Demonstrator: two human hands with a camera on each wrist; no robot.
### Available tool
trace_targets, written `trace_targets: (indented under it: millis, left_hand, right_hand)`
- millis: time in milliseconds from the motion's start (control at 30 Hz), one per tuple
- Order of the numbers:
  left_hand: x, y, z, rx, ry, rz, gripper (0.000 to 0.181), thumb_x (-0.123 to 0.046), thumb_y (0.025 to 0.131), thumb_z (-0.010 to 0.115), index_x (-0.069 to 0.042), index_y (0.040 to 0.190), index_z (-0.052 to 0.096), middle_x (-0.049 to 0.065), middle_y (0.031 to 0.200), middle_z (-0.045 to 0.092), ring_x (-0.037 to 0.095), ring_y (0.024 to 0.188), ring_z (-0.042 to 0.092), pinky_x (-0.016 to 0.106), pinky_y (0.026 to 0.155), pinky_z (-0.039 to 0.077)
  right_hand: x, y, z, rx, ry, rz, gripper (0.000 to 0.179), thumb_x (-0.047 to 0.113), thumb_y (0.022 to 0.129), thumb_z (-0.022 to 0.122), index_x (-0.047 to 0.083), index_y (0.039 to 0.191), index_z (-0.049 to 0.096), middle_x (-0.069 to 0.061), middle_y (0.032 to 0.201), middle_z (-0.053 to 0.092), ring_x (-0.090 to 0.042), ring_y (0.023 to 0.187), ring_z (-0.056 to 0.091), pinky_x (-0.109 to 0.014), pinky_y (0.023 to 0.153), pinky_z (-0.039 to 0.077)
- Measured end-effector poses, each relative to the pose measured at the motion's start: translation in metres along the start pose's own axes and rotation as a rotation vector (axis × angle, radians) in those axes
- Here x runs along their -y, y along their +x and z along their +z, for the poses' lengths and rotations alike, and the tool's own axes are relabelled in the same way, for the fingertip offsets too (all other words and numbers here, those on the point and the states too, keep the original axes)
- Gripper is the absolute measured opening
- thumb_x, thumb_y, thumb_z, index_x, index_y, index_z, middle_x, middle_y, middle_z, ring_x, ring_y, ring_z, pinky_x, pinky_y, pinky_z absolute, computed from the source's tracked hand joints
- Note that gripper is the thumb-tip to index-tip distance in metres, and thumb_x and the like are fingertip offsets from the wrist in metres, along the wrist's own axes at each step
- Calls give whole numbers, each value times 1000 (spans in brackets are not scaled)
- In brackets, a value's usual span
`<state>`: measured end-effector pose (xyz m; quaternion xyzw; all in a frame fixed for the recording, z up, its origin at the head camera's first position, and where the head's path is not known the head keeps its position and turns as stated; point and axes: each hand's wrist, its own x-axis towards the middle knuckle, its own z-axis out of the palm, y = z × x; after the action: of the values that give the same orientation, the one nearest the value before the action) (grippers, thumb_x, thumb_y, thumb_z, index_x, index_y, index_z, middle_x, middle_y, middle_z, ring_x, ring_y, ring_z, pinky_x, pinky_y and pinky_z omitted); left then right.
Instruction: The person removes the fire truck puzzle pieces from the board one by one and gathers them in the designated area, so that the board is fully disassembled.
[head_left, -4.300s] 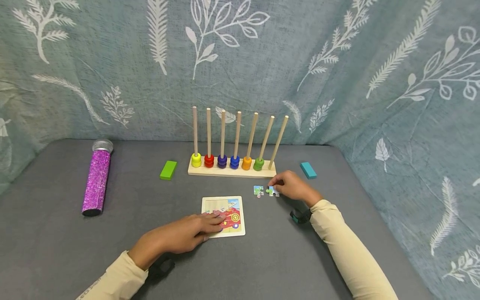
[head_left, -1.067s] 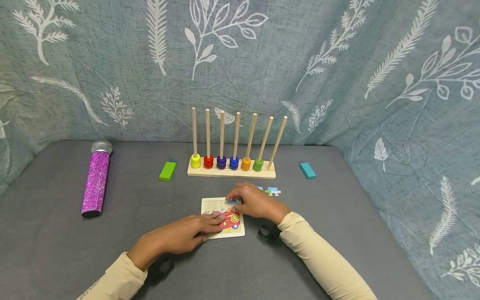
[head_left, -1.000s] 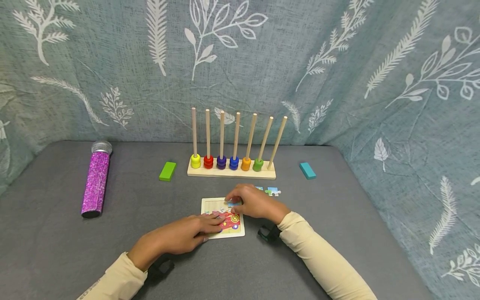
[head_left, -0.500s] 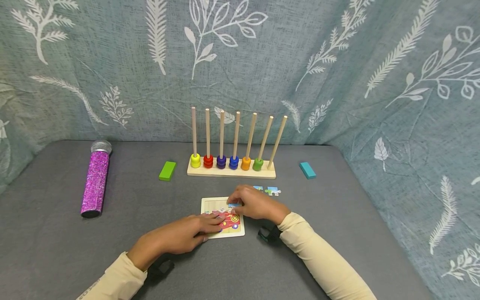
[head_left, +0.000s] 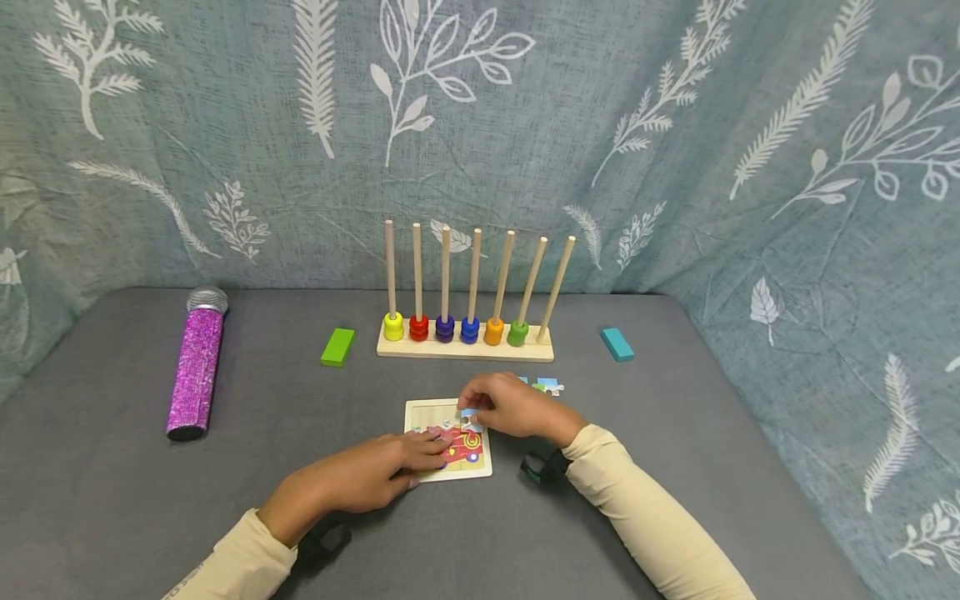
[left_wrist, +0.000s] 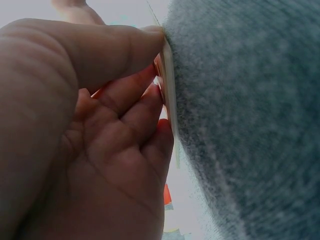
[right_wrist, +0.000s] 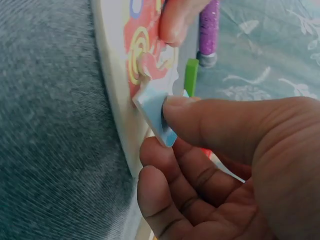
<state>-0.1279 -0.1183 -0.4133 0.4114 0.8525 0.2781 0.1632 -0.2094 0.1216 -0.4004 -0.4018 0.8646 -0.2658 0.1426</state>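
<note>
A wooden jigsaw board (head_left: 465, 477) with a red vehicle picture lies on the table. My left hand (head_left: 375, 471) rests on its left part with extended fingers, covering some of the picture. In the left wrist view, the thumb (left_wrist: 120, 52) touches the board's edge. Over the board's upper right area, my right hand (head_left: 521, 407) pinches a light blue puzzle piece (right_wrist: 152, 107) between thumb and fingers. The right wrist view shows this piece tilted against the picture. Loose puzzle pieces (head_left: 550, 386) lie just beyond the right hand, one mostly hidden by it.
Behind the board stands a wooden peg rack (head_left: 465, 351) with coloured beads on most pegs. A green block (head_left: 337, 347) and a teal block (head_left: 617, 343) lie on either side of it. Far left is a purple glittery microphone (head_left: 197, 367). A patterned curtain (head_left: 330, 200) hangs behind the table.
My right hand has come left from the loose pieces to the board's upper right. In the last half second, the pinched piece has shifted and tilted slightly. My left hand has stayed in place.
</note>
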Motion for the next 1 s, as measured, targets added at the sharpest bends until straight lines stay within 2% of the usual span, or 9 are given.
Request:
trace_targets:
  millis: [100, 233, 333, 633, 1000]
  left_hand:
    - [0, 0, 1, -2, -2, 2, 46, 4, 93, 57, -3, 138, 54, 9, 149, 42, 30, 139, 35, 50, 107, 34]
    - [0, 0, 1, 0, -1, -8, 46, 5, 93, 57, -4, 138, 55, 10, 148, 44, 31, 138, 35, 50, 106, 35]
    - [0, 1, 1, -4, 2, -10, 45, 6, 93, 57, -4, 137, 56, 10, 148, 44, 31, 138, 35, 50, 106, 35]
    - [-2, 1, 1, -1, 7, -16, 43, 1, 94, 58, -5, 136, 57, 7, 149, 43, 29, 139, 35, 51, 107, 33]
    - [0, 1, 1, -15, 3, 0, 40, 2, 95, 57, -3, 135, 58, 8, 147, 45, 30, 139, 35, 51, 107, 34]
  right_hand:
    - [-1, -2, -2, 6, 51, -21, 15, -5, 89, 63, 5, 99, 70, 2, 86, 64, -7, 73, 52, -22, 66, 46]
    - [-3, -5, -6, 14, 108, 1, 16, -3, 92, 59, 4, 101, 71, 0, 93, 66, -5, 71, 52, -21, 64, 46]
    - [-5, -8, -11, -5, 106, 6, 17, -3, 93, 57, 3, 103, 71, -2, 96, 67, -6, 69, 52, -23, 61, 45]
    - [-19, -15, -20, -86, 41, -30, 19, -6, 92, 58, 3, 100, 73, -4, 96, 67, -8, 75, 53, -25, 65, 47]
    - [-32, -30, -30, -155, 60, 23, 19, -7, 91, 59, 0, 102, 73, -6, 99, 67, -9, 78, 56, -26, 68, 48]
